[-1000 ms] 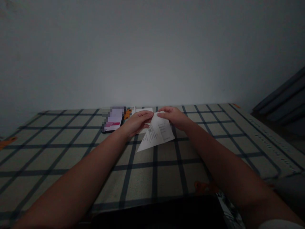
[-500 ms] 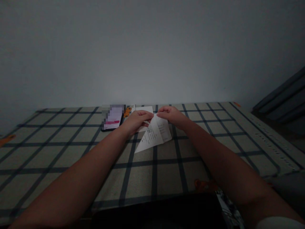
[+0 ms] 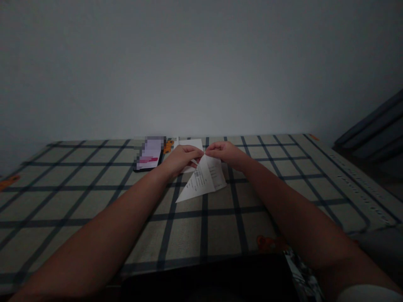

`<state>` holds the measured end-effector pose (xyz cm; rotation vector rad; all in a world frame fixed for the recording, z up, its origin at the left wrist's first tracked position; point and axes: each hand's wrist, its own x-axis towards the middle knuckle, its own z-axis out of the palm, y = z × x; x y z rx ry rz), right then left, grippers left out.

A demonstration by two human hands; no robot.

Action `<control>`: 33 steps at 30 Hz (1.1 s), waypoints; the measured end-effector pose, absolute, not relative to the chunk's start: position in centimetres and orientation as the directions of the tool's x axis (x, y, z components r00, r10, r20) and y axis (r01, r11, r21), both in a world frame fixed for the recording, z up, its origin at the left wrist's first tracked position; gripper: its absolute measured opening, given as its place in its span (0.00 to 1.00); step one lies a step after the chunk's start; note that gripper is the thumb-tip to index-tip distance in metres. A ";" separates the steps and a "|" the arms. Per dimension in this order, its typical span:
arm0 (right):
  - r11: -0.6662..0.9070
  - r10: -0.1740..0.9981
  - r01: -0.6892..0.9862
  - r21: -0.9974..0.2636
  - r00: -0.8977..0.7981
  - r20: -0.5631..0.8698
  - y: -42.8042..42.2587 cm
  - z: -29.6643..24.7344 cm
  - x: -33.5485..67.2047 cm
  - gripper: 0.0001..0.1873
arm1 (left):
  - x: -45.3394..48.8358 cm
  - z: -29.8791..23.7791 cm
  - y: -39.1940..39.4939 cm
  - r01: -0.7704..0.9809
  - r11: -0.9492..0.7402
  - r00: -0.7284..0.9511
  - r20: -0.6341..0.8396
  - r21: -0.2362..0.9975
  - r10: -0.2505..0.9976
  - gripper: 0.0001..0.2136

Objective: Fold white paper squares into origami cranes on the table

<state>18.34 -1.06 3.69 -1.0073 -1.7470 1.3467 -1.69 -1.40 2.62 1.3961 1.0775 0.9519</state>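
Note:
A folded sheet of printed paper (image 3: 200,180) is held up by its top corner between my two hands, its pointed end slanting down toward me at the left. My left hand (image 3: 184,158) pinches the paper near that top corner. From the other side, my right hand (image 3: 227,153) grips the same corner with thumb and fingers pressed together. Fingers cover part of the paper's upper edge. Behind my left hand lies another white sheet (image 3: 192,144), partly hidden by the hand.
A phone (image 3: 151,153) with a lit, partly pixelated screen stands left of my left hand. Beneath everything is a checked cloth (image 3: 103,176) with orange bear prints. A pale wall (image 3: 201,71) rises at the back. Dark slatted shapes (image 3: 374,121) are at the far right.
My hands have shifted very slightly, fingertips closer together at the paper's top corner. The paper's lower point has moved a little to the left.

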 end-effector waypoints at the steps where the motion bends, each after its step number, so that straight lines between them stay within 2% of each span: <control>1: 0.158 0.889 0.172 -0.972 -0.454 0.064 -1.1 3.7 18.3 0.11 | -1.7 2.7 -1.4 0.111 -0.007 0.276 -0.024 0.994 0.961 0.09; 18: 0.185 0.853 0.184 -0.965 -0.518 0.065 -0.8 3.7 18.9 0.13 | -1.6 2.6 -1.7 0.115 0.007 0.331 -0.045 0.993 0.943 0.07; 22: 0.266 0.840 0.204 -0.942 -0.529 0.123 -0.8 3.5 18.8 0.13 | -1.3 2.4 -1.7 0.095 0.017 0.295 -0.044 0.995 0.955 0.05; 27: 0.464 0.826 0.303 -0.832 -0.489 0.282 -0.7 3.3 18.4 0.11 | -1.1 2.2 -1.6 0.045 0.057 0.249 -0.066 0.997 0.966 0.05; 29: 0.431 0.847 0.300 -0.851 -0.460 0.267 -0.6 3.2 18.4 0.12 | -1.2 2.2 -1.5 0.060 0.031 0.233 -0.045 0.998 0.971 0.07; 33: 0.236 0.867 0.240 -0.942 -0.490 0.093 -0.5 3.2 18.7 0.17 | -1.3 2.4 -1.5 0.106 0.019 0.214 -0.041 0.994 0.976 0.08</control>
